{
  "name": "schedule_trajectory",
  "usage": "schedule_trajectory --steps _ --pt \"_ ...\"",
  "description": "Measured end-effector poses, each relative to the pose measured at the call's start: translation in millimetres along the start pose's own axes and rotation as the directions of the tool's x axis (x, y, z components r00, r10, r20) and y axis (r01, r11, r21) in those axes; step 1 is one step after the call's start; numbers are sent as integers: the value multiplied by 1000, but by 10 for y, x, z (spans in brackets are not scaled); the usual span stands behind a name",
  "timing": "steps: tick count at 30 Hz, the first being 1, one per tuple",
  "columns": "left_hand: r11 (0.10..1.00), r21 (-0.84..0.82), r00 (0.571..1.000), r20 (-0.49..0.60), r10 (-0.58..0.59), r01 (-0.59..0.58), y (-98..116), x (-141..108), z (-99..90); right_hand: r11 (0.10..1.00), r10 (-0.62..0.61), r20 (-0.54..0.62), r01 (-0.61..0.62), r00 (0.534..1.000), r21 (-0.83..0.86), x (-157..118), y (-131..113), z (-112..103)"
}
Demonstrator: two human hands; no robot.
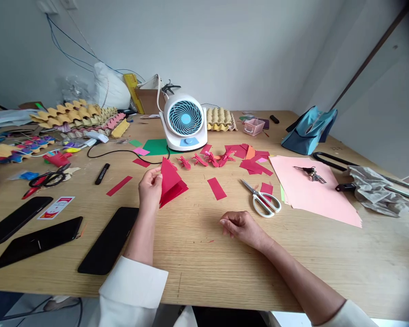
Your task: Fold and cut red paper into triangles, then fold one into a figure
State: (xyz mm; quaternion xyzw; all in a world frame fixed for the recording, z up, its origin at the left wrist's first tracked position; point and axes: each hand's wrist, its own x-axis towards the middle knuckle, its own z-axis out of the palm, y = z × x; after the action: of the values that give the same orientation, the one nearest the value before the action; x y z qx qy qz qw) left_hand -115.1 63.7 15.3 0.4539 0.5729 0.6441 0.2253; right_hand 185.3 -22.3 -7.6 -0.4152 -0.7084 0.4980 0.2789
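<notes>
My left hand (150, 187) pinches the edge of a folded red paper (171, 182), which stands up in pointed layers above the wooden table. To the right, my right hand (240, 227) rests near the tabletop with its fingers curled; whether anything small is between them is hidden. Between and beyond the hands lies a red paper strip (216, 189). White-handled scissors (266, 204) lie to the upper right of my right hand, partly over a small red piece. A row of small folded red paper shapes (213, 159) sits in front of the fan.
A white fan (186, 122) stands at the back centre. Three black phones or tablets (108, 240) lie at the left. Pink sheets (313, 190) with keys (314, 175) and a blue bag (308, 131) are at the right. Egg trays (78, 116) stack at the back left.
</notes>
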Motion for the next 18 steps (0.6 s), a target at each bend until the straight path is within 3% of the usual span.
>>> schedule_trajectory --steps 3,6,13,18 --pt "948 319 1000 -13 19 -14 -155 109 -110 1000 -3 -1 3 1000 -17 1 3 4" --pt "863 504 999 46 16 -37 -219 124 -117 1000 -4 -2 4 1000 -26 3 11 8" --pt "782 620 994 107 -12 -58 -309 103 -101 997 -34 -19 33 999 -69 5 41 6" --pt "709 703 990 131 -47 -59 -343 81 -95 978 -92 -151 61 984 -198 38 45 -40"
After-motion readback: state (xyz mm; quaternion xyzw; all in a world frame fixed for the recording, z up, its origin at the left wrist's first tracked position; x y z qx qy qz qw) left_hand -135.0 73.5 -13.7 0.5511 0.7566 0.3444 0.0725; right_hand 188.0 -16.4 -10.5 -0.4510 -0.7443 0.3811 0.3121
